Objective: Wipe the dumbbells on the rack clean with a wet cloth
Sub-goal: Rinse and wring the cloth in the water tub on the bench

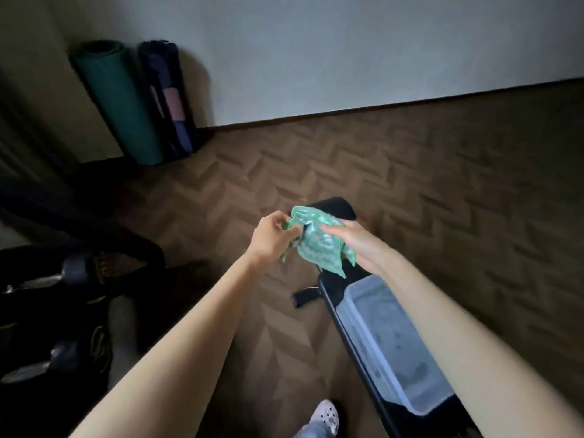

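I hold a crumpled green patterned cloth (316, 245) in front of me, above the far end of a black bench. My left hand (273, 237) pinches the cloth's left edge with curled fingers. My right hand (355, 245) grips its right side, thumb on top. Dark dumbbells (72, 270) with metal handles lie on a black rack (132, 248) at the left edge, in deep shadow, well away from both hands.
A clear plastic tub (392, 339) sits on the black bench (335, 210) below my right forearm. Two rolled mats, one teal (123, 102) and one dark purple (167, 96), lean in the far left corner. Herringbone floor spreads right. My shoe (325, 415) shows at the bottom.
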